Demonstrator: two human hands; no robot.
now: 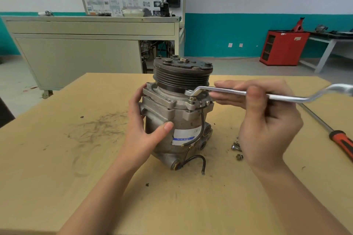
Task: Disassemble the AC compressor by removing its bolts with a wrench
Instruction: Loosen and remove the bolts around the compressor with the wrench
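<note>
The left hand [145, 126] curls round the AC compressor [177, 116], thumb on its front, steadying it upright, pulley up, in the middle of the table [57, 158]. Cast metal, it looks heavy, rigid, perhaps greasy; the housing below the flange seems the surest hold against twisting. The wrench [248, 93] sits on a flange bolt [191, 99], its shaft pinched by the right hand [267, 120] between thumb and fingers

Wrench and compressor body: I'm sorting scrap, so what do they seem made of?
The wrench looks like chrome-plated steel, going by its bright, mirror-like shine. The compressor body is probably cast aluminium: it is dull grey and rough-textured, with moulded lugs.
</note>
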